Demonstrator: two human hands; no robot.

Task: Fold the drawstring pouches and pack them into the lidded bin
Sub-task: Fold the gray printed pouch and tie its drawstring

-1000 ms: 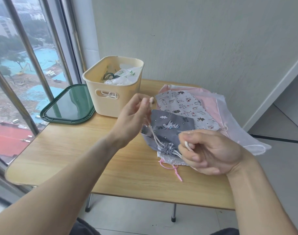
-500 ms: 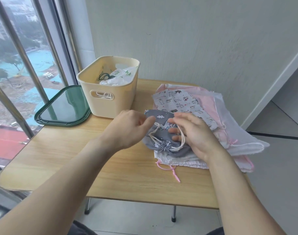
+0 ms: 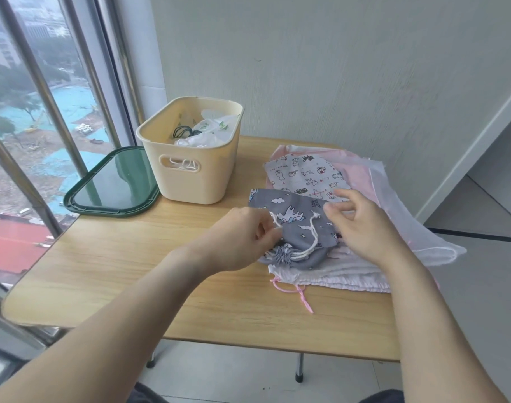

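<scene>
1. Wooden tabletop (image 3: 108,274) carries a cream plastic bin (image 3: 190,158) at 11 o'clock.
2. Grey printed drawstring pouch (image 3: 295,225) lies between both hands, cinched mouth toward 7 o'clock.
3. Left hand (image 3: 236,239) pinches its white cord (image 3: 312,242); right hand (image 3: 364,225), fingers curled, pinches the pouch's fabric.

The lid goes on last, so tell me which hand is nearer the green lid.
Left. The left hand is over the grey pouch, to the right of the green lid; the right hand is farther right, over the pouch pile.

Soft daylight from window (image 3: 30,112) at left, faint shadows, wide-angle edge bending
</scene>
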